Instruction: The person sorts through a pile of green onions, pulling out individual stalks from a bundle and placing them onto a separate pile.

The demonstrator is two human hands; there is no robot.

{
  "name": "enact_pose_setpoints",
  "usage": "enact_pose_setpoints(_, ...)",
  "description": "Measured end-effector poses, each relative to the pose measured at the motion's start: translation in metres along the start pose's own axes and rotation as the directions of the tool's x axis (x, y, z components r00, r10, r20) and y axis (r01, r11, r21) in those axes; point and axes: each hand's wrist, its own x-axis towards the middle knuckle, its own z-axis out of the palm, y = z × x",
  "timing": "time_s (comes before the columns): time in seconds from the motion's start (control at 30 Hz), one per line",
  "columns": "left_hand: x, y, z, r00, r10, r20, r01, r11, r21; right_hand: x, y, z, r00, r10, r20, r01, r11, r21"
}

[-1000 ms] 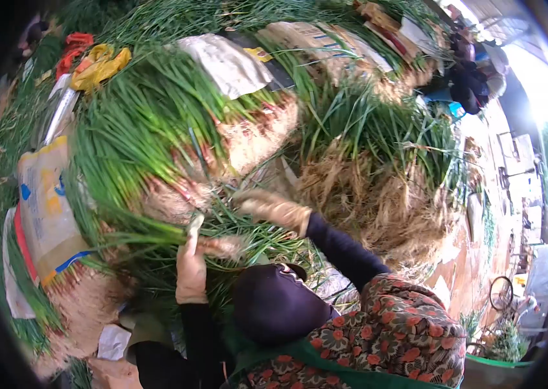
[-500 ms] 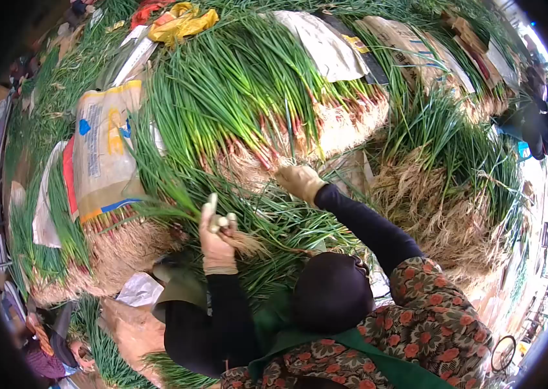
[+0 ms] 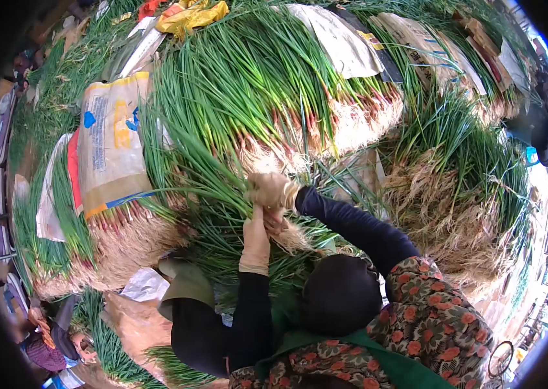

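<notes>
My left hand (image 3: 256, 241), in a pale glove, is closed around a bunch of green onions (image 3: 223, 170). The leaves point up and left, and the pale roots (image 3: 292, 238) hang out to the right. My right hand (image 3: 270, 189), gloved too, is closed at the same bunch, just above the left; its fingertips are partly hidden. Just beyond the hands lies a row of green onions (image 3: 254, 84) with reddish stems and roots facing me. Loose green leaves (image 3: 222, 227) lie beneath the hands.
A printed sack (image 3: 115, 139) covers onions at the left. White sacking (image 3: 338, 42) lies across the far row. Another root-heavy heap (image 3: 442, 214) is at the right. Yellow plastic (image 3: 191, 16) lies at the top. Other people (image 3: 47, 347) are at the edges.
My right hand has come down and left from the far onion row to the bunch in my left hand. My left hand has moved right with it, and the view has shifted.
</notes>
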Motion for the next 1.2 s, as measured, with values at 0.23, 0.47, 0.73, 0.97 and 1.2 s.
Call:
enact_pose_setpoints(0.23,-0.006,-0.008,0.007,0.934,0.207,-0.293,-0.136,0.960,0.243,-0.003,0.028,0.044,0.971,0.240,0.017,-0.179,0.673,0.718)
enact_pose_setpoints(0.47,-0.012,0.011,0.010,0.935,0.308,-0.177,-0.309,0.951,0.022,-0.039,0.093,0.028,0.873,0.189,0.449,-0.086,0.967,-0.240)
enact_pose_setpoints(0.73,-0.012,0.015,0.013,0.997,0.059,-0.051,-0.071,0.956,-0.286,0.008,0.094,-0.047,0.952,0.166,-0.258,-0.260,0.882,-0.392)
enact_pose_setpoints(0.97,0.000,0.007,0.012,0.988,0.072,-0.136,-0.098,0.976,-0.197,-0.079,0.017,-0.003,0.975,-0.184,0.127,0.204,0.965,-0.165)
enact_pose_setpoints(1.2,0.003,0.006,-0.006,0.964,0.141,-0.226,-0.159,0.985,-0.063,-0.046,0.024,0.007,0.997,-0.079,-0.012,0.080,0.995,0.055)
